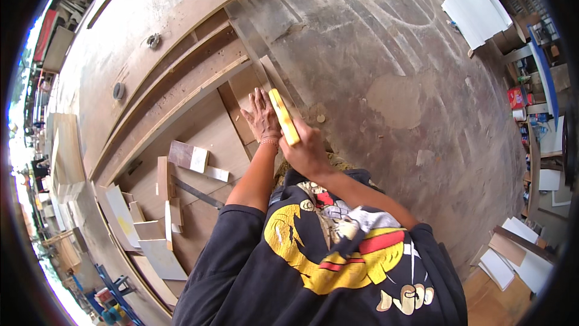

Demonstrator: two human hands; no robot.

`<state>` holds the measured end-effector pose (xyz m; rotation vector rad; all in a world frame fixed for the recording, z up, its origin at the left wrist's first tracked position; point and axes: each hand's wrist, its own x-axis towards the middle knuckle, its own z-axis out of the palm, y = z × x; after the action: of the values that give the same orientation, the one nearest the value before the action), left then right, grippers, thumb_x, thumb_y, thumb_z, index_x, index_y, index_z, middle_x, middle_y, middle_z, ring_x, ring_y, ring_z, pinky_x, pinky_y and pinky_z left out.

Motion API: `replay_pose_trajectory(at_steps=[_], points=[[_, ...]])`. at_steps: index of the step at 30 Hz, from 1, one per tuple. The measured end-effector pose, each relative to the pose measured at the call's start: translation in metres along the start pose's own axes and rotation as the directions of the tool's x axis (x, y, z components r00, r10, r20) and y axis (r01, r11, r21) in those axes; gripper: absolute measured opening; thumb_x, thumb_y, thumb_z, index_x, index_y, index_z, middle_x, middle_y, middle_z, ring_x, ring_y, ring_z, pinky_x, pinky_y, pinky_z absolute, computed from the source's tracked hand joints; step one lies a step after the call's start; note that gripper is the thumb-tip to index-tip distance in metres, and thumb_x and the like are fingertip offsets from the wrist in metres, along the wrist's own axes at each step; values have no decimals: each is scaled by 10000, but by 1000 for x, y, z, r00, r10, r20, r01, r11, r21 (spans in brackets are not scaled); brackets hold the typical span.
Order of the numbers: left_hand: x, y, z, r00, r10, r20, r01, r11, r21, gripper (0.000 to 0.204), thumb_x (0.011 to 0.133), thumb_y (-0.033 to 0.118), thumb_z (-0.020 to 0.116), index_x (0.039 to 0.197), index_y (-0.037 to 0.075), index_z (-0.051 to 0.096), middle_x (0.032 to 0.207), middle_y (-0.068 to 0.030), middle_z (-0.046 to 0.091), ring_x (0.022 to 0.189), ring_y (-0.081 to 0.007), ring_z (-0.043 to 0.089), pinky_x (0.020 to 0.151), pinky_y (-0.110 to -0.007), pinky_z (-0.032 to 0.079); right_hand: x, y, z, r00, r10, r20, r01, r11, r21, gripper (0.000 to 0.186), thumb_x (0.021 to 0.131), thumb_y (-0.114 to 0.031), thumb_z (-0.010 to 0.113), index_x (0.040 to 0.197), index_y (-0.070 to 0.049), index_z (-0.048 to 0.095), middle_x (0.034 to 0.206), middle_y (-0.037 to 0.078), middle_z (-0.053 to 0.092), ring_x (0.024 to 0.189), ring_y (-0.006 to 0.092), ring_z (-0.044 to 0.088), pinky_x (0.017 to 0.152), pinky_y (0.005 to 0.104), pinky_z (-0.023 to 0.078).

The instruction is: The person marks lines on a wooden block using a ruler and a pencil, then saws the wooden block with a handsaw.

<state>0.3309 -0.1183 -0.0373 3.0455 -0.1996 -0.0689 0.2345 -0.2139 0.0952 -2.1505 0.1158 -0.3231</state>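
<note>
My left hand (263, 120) lies flat, fingers stretched out, on a light brown wooden board (245, 85) at the edge of the bench. Close beside it on the right, my right hand (306, 148) is closed round a long yellow tool (282, 116), shaped like a bar or handle. Its kind is not plain from above, and its underside is hidden. The tool points away from me along the board's right side. A narrow wooden strip (279, 79) runs just beyond the tool's far end.
Left of my arms, wood offcuts (188, 156) and a dark flat strip (196, 192) lie on the bench panel (211, 126). Long raised boards (181, 100) border it farther off. To the right is a worn concrete floor (374, 54), with white panels (476, 9) and stacked boards (518, 253) at its edge.
</note>
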Motion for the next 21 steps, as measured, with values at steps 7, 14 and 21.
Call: replay_pose_trajectory(at_steps=[7, 14, 21], points=[[-7, 7, -10, 999, -29, -24, 29, 1000, -5, 585, 850, 181, 390, 1412, 88, 260, 1498, -20, 178, 1390, -212, 129, 1092, -544, 72, -36, -4, -34, 995, 97, -9, -94, 976, 198, 84, 718, 18, 561, 793, 15, 522, 653, 160, 537, 581, 353, 579, 521, 382, 465], [-6, 11, -14, 999, -22, 37, 22, 1000, 1, 597, 869, 272, 428, 1408, 76, 261, 1498, -33, 176, 1389, -218, 129, 1093, -547, 50, 23, 35, 15, 995, 38, -96, -28, 994, 109, 56, 710, -8, 552, 757, 21, 542, 687, 180, 553, 620, 363, 576, 557, 410, 463], [-1, 6, -13, 1000, -25, 9, 24, 1000, 19, 602, 875, 286, 435, 1413, 90, 251, 1495, -20, 185, 1389, -215, 136, 1087, -559, 45, 18, 30, 20, 995, 34, -97, -25, 995, 92, 71, 710, -43, 573, 739, 12, 538, 698, 173, 579, 635, 359, 592, 582, 415, 479]])
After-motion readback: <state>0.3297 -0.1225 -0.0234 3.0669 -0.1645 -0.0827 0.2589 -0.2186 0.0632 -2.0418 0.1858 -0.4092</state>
